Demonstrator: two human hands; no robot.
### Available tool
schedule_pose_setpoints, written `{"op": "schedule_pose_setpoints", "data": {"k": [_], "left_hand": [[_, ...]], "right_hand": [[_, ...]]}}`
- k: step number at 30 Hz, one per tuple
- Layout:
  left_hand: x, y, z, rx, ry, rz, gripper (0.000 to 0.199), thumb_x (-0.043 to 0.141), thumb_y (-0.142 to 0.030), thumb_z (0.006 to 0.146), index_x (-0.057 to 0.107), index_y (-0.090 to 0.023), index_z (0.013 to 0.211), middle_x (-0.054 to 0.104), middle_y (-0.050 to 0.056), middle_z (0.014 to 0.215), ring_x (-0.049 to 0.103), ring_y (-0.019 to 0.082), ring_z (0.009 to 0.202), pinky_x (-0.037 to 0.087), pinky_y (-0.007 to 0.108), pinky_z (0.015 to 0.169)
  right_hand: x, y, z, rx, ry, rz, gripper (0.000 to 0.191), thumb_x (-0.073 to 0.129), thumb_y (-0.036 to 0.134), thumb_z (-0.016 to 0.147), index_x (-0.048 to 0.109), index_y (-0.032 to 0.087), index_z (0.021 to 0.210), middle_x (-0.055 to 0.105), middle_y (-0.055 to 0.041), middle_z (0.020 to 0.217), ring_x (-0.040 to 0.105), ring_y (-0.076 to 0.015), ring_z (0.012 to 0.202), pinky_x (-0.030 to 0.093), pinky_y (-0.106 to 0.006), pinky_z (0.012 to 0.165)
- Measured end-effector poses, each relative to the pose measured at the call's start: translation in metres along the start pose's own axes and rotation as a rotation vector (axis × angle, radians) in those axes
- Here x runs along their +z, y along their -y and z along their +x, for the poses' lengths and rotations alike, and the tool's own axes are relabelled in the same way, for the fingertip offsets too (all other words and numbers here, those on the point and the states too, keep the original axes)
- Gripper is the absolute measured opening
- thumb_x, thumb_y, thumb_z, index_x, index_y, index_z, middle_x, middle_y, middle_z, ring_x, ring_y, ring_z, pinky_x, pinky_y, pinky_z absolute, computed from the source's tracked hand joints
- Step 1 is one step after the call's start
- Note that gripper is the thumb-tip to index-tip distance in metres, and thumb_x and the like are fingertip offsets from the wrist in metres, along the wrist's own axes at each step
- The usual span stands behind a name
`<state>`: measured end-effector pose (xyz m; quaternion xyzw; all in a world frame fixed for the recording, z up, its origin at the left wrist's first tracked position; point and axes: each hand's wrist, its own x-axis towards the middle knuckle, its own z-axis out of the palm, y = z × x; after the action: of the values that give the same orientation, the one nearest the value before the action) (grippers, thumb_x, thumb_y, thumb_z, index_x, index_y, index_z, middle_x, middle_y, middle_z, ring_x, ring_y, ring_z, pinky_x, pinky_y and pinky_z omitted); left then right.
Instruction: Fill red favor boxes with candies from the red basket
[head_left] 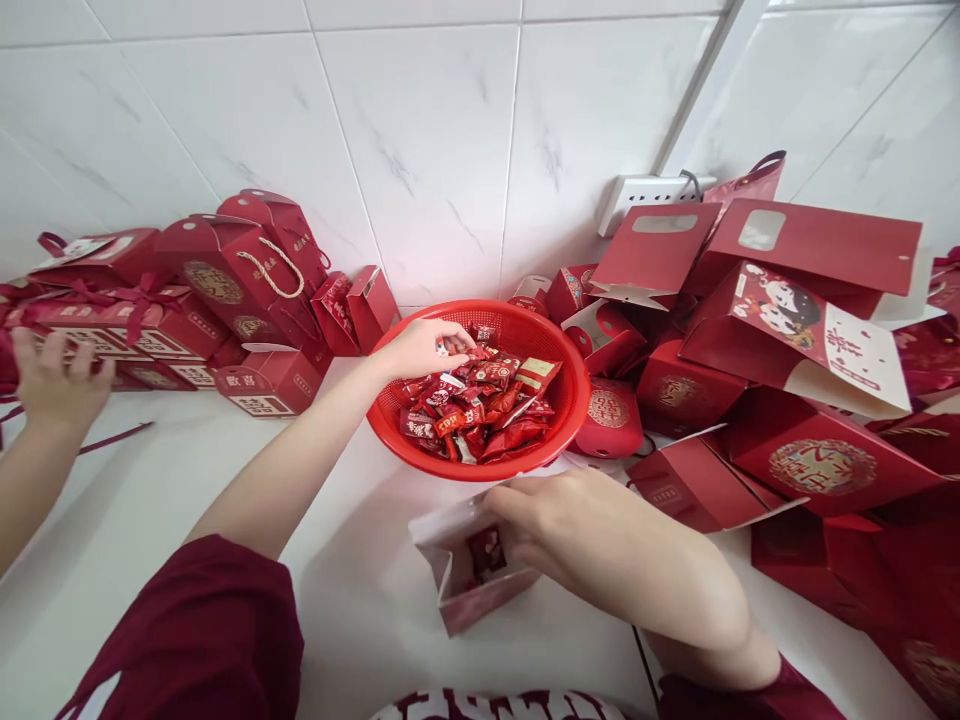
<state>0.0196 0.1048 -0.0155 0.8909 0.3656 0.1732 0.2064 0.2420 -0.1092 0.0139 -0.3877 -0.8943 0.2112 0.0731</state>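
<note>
My left hand (429,348) is over the back left of a red plastic basket (577,400) full of red-wrapped candies (487,400). Its fingers are pressed together on a small wrapped candy (442,347), white and blue where it shows. In front of the basket, my right hand (547,510) grips the top edge of an open paper box (469,600), which is tilted towards me. A dark red packet (487,550) lies inside the box.
Red gift boxes (266,380) stand at the left, where another person's hand (64,380) touches them. Many red boxes (817,450) are piled at the right. A power strip (645,195) rests by the tiled wall (427,150).
</note>
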Motion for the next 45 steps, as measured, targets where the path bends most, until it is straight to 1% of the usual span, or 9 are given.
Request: {"op": "schedule_pose_setpoints", "data": {"k": [4, 11, 17, 23, 28, 33, 38, 42, 45], "left_hand": [[-0.009, -0.05, -0.04, 0.14, -0.289, -0.211, 0.021, 0.063, -0.026, 0.084, 0.072, -0.016, 0.101, 0.074, 0.005, 0.101, 0.068, 0.018, 0.092, 0.053, 0.032, 0.089], [0.004, -0.114, -0.115, 0.422, -0.287, -0.282, 0.031, 0.065, -0.007, 0.077, 0.068, -0.024, 0.104, 0.071, 0.002, 0.087, 0.064, 0.017, 0.08, 0.052, 0.034, 0.078], [0.028, -0.108, -0.135, 0.487, -0.163, -0.222, 0.023, 0.069, -0.013, 0.078, 0.06, -0.023, 0.097, 0.07, 0.001, 0.084, 0.066, 0.017, 0.078, 0.049, 0.035, 0.08], [0.039, -0.11, -0.138, 0.455, -0.21, -0.056, 0.014, 0.065, -0.021, 0.087, 0.057, -0.023, 0.099, 0.073, 0.001, 0.088, 0.068, 0.017, 0.081, 0.046, 0.033, 0.078], [0.04, -0.114, -0.139, 0.318, -0.054, 0.063, 0.006, 0.059, -0.025, 0.093, 0.065, -0.022, 0.093, 0.074, 0.001, 0.088, 0.065, 0.016, 0.074, 0.047, 0.034, 0.072], [0.038, -0.119, -0.141, 0.409, 0.043, 0.032, 0.014, 0.059, -0.029, 0.097, 0.072, -0.027, 0.101, 0.075, 0.003, 0.111, 0.069, 0.02, 0.103, 0.053, 0.035, 0.085], [0.038, -0.116, -0.147, 0.482, -0.063, 0.078, 0.013, 0.066, -0.031, 0.093, 0.071, -0.023, 0.102, 0.073, 0.007, 0.112, 0.068, 0.019, 0.096, 0.055, 0.034, 0.083], [0.041, -0.108, -0.157, 0.389, -0.223, 0.154, 0.04, 0.073, -0.032, 0.086, 0.063, -0.024, 0.124, 0.059, 0.014, 0.135, 0.06, 0.027, 0.12, 0.052, 0.043, 0.101], [0.052, -0.1, -0.167, 0.288, -0.219, 0.07, 0.073, 0.074, -0.033, 0.086, 0.04, -0.021, 0.149, 0.044, 0.019, 0.151, 0.044, 0.031, 0.141, 0.044, 0.047, 0.114]], "right_hand": [[0.001, 0.005, 0.004, -0.03, -0.058, 0.022, 0.044, 0.05, 0.007, 0.09, 0.057, 0.023, 0.13, 0.073, -0.0038, 0.103, 0.07, -0.0194, 0.089, 0.05, -0.03, 0.076], [0.005, 0.005, 0.007, -0.094, -0.051, -0.064, 0.044, 0.056, 0.008, 0.086, 0.057, 0.018, 0.129, 0.071, -0.0092, 0.115, 0.069, -0.024, 0.097, 0.05, -0.034, 0.078], [0.008, 0.007, 0.006, 0.025, 0.039, -0.12, 0.011, 0.055, 0.017, 0.094, 0.063, 0.015, 0.102, 0.072, -0.0079, 0.097, 0.069, -0.0217, 0.079, 0.045, -0.03, 0.064], [0.007, 0.001, 0.001, 0.043, -0.046, -0.116, 0.02, 0.05, 0.017, 0.097, 0.062, 0.016, 0.114, 0.072, -0.007, 0.09, 0.07, -0.0193, 0.076, 0.045, -0.027, 0.066], [0.001, -0.002, -0.004, 0.084, -0.094, -0.125, 0.022, 0.051, 0.012, 0.094, 0.065, 0.017, 0.111, 0.073, -0.0067, 0.087, 0.069, -0.0184, 0.075, 0.044, -0.026, 0.066], [-0.005, 0.002, -0.007, 0.023, -0.064, -0.057, 0.02, 0.052, 0.018, 0.097, 0.065, 0.019, 0.112, 0.074, -0.0069, 0.094, 0.07, -0.0192, 0.08, 0.047, -0.027, 0.067], [-0.018, 0.003, -0.008, -0.021, -0.097, 0.086, 0.02, 0.051, 0.024, 0.101, 0.064, 0.021, 0.116, 0.073, -0.0045, 0.097, 0.069, -0.0162, 0.083, 0.051, -0.027, 0.073], [-0.023, -0.012, -0.011, -0.023, -0.206, 0.149, 0.027, 0.055, 0.032, 0.1, 0.059, 0.022, 0.125, 0.068, -0.0067, 0.121, 0.066, -0.0179, 0.106, 0.054, -0.031, 0.089], [-0.014, -0.03, -0.013, -0.022, -0.268, 0.152, 0.056, 0.064, 0.044, 0.094, 0.046, 0.024, 0.143, 0.055, -0.0101, 0.145, 0.054, -0.0235, 0.131, 0.048, -0.037, 0.106]]}}
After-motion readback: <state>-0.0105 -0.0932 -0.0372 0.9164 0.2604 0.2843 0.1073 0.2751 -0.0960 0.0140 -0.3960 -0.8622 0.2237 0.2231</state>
